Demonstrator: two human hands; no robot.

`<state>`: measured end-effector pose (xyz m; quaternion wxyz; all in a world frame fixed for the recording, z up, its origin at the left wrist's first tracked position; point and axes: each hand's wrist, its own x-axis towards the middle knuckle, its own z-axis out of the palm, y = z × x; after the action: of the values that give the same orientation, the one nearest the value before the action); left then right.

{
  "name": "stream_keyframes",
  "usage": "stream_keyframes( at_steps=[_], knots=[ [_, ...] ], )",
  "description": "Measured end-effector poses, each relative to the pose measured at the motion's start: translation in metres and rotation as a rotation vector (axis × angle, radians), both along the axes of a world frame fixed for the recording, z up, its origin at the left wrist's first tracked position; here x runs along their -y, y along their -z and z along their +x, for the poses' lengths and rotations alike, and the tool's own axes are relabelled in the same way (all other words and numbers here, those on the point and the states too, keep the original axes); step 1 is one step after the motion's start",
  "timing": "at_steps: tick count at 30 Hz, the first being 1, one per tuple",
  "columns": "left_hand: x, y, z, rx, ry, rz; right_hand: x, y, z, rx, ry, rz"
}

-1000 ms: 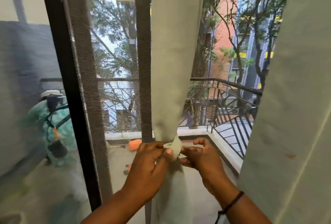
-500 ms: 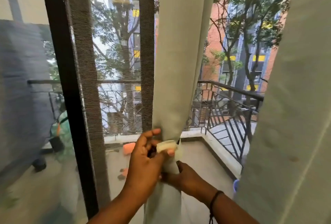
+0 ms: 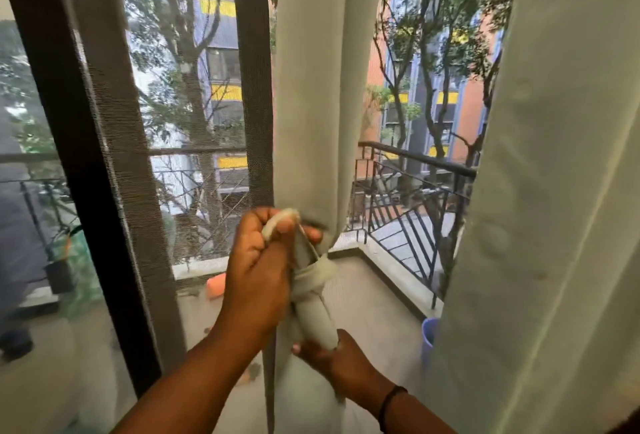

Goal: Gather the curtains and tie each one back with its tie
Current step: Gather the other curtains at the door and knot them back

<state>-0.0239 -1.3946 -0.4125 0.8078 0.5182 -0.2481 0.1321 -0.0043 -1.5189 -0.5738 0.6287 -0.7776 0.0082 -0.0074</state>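
1. Left hand [image 3: 258, 260] fisted around upper end of tie [image 3: 311, 274], end pinched at knuckle height, drawn up and toward camera.
2. Right hand [image 3: 334, 354] lower, closed on other end of tie, which hangs down as a rolled tail below the wrap. Hands well apart along the vertical, pulling opposite ways.
3. Gathered curtain [image 3: 322, 87] at centre of view, between dark door frame [image 3: 79, 156] on left and second, loose curtain [image 3: 554, 191] on right. Cinched to a narrow neck at the wrap; balcony railing [image 3: 415, 191] behind.
4. Step judged: snugging first crossing of the knot.
5. To do well: pull both ends evenly, along the wrap rather than outward, so that neck does not slide down the cloth. Keep folds bunched while tightening; avoid trapping a stray edge. Finish with second crossing before easing tension, otherwise likely to slacken.
6. Orientation: long axis of gathered curtain near vertical, leaning slightly left toward the bottom. Tie band wraps roughly across that axis; its free ends run up-left and down-right.
7. Second curtain not yet tied.
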Motion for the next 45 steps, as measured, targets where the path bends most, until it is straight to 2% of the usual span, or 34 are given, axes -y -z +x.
stream_keyframes(
  at_steps=[5,7,11,14,18,24,28,31,33,35,38,40,42,45],
  knots=[
    [-0.005,-0.010,0.007,-0.457,0.160,-0.487,-0.008,0.010,-0.002,0.137,0.123,0.051],
    [-0.009,-0.007,0.003,-0.587,0.232,-0.546,-0.001,0.008,0.000,0.169,0.124,-0.010],
    [-0.012,-0.006,-0.017,-0.645,0.271,-0.553,0.026,0.007,0.013,0.264,0.178,-0.175],
    [-0.015,-0.013,-0.039,-0.586,0.218,-0.487,0.044,0.008,0.022,0.330,0.182,-0.317],
    [-0.014,-0.020,-0.069,-0.402,0.116,-0.370,0.054,0.004,0.032,0.411,0.168,-0.480],
    [-0.023,-0.023,-0.090,-0.108,0.121,-0.193,0.052,0.006,0.046,0.532,0.135,-0.580],
    [-0.034,-0.024,-0.083,0.028,0.086,-0.087,0.039,0.005,0.041,0.492,0.107,-0.520],
    [-0.041,-0.031,-0.060,0.076,0.015,-0.011,0.022,0.004,0.031,0.385,0.052,-0.458],
    [-0.043,-0.025,-0.033,0.108,-0.112,0.025,0.007,0.009,0.018,0.282,0.047,-0.444],
    [-0.037,-0.007,-0.003,0.116,-0.332,0.131,-0.006,0.014,0.005,0.216,0.074,-0.437],
    [-0.021,0.035,0.037,-0.073,-0.590,0.306,-0.014,0.012,-0.005,0.162,0.115,-0.488],
    [-0.007,0.058,0.049,-0.319,-0.576,0.305,-0.010,0.006,-0.010,0.167,0.100,-0.568],
    [0.008,0.071,0.052,-0.543,-0.447,0.156,-0.003,-0.002,-0.018,0.174,-0.029,-0.559],
    [0.020,0.075,0.055,-0.699,-0.310,-0.215,0.012,-0.014,-0.027,0.226,-0.270,-0.495]
  ],
)
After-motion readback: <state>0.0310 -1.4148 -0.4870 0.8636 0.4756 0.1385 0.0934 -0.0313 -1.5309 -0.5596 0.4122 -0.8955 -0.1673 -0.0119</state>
